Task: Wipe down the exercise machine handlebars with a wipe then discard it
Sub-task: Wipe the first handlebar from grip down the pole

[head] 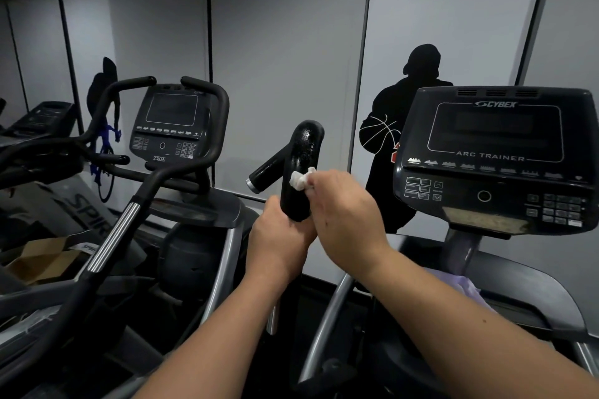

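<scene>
Wipe (299, 179) half-hidden under right hand (343, 214)

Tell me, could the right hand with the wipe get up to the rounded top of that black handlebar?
Probably yes. The right hand already presses the wipe against the handlebar, and nothing covers the shaft above it. The left hand grips lower down, out of the way.

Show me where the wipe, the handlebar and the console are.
wipe (299, 179), head view, crumpled white middle
handlebar (303, 152), head view, wet upright black part
console (496, 152), head view, dark screen
</scene>
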Demonstrator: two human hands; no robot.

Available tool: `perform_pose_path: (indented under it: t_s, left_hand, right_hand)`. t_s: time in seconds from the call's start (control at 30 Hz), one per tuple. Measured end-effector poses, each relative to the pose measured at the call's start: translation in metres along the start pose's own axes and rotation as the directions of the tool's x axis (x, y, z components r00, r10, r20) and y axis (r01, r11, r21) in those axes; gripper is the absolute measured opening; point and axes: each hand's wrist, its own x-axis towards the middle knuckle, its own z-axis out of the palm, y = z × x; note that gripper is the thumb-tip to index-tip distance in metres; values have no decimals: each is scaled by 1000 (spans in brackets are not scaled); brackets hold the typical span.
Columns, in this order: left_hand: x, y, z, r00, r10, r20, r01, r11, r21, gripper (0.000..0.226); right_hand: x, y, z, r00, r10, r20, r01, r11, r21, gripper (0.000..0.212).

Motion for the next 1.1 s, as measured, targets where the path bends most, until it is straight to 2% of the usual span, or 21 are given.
perform_pose_path:
  t_s: [0.03,0.1,0.17,0.23,0.27,0.33,0.4,0.47,0.57,0.7,0.77,0.87,1.0,1.1]
  left_hand:
    - [0,0,0,1000,4,0,-4,1000,3,40]
    - [1,0,0,1000,-2,-11,2,1000,9,36]
    - [1,-1,0,1000,1,-8,0,1000,7,35]
    - [0,0,0,1000,2,3,-2,1000,-15,36]
    - [0,0,0,1000,-3,5,3,1000,-18,36]
    - [1,0,1,1000,-11,-5,11,1000,2,36]
    - [1,0,1,999,-21,-28,21,1000,10,35]
    - [0,1,2,999,-20,-29,20,1000,1,37]
    - [-2,1,1,999,-23,-24,22,999,-30,42]
    - [0,1,2,1000,-17,-25,17,1000,-1,35]
    - [0,1,2,999,-23,-27,23,1000,-18,37]
    - [-2,3,1,999,-31,-31,30,999,-28,36]
    - [0,3,1,998,-34,-43,35,999,14,29]
    - [-1,0,1,999,-30,-39,30,999,-14,27]
  right_hand:
    - [1,3,-1,999,-40,0,40,999,-30,12]
    - [9,8,-2,999,-14,-32,13,999,-39,6]
    - [12,5,-2,999,1,-49,-2,1000,-27,13]
    - [7,-3,0,996,-84,-12,83,994,-67,26]
    - [6,-3,-1,994,-109,10,109,992,-69,24]
    - [13,4,-4,1000,-31,1,31,999,-20,12]
    - [18,7,-4,992,125,-29,-123,990,73,9]
    - [10,2,0,975,222,-5,-218,962,163,8]
    - [-1,-5,2,958,282,62,-288,932,218,6]
    - [11,2,0,938,344,41,-343,904,257,9]
    - [4,-2,3,897,432,95,-438,838,325,10]
    - [0,-5,4,792,560,244,-607,680,411,12]
    - [22,2,0,695,666,270,-667,457,588,6]
    - [14,-3,4,657,654,376,-711,372,597,12]
